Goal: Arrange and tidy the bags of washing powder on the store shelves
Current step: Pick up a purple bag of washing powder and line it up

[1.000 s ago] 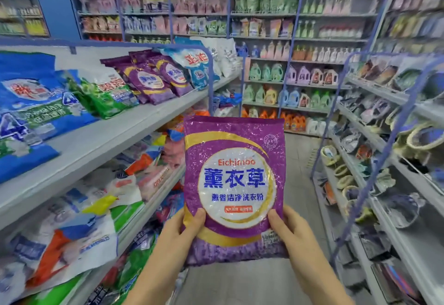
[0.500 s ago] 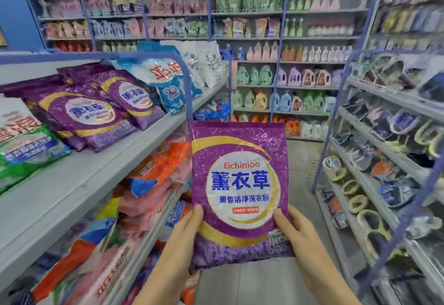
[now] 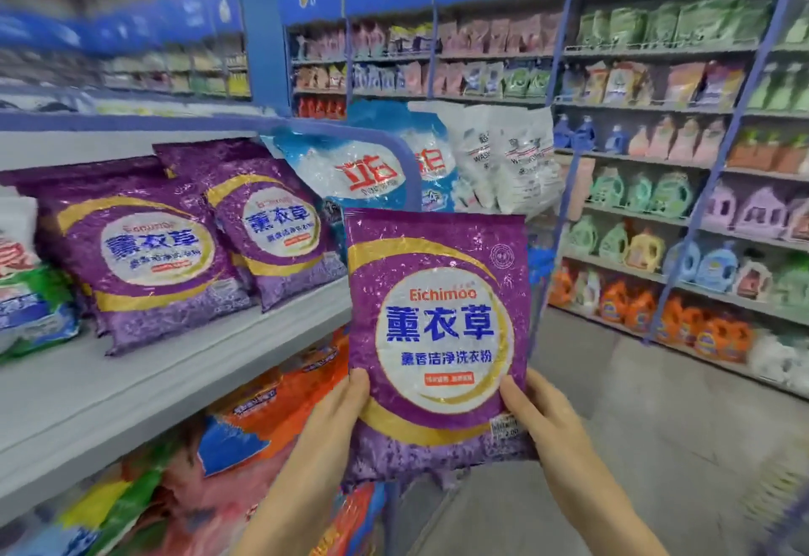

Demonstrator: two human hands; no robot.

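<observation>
Just off the front edge of the grey metal shelf, the left hand and right hand grip the lower corners of an upright purple plastic bag of washing powder (thumbs on its front). On that shelf lean two matching purple bags; farther along it stands a blue-and-white plastic bag.

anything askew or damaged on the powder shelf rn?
No spill or tear shows. On the shelf, the left purple bag and right purple bag lie slanted, not square to its front edge. The held purple bag is off the shelf, gripped by the left hand and right hand.
</observation>
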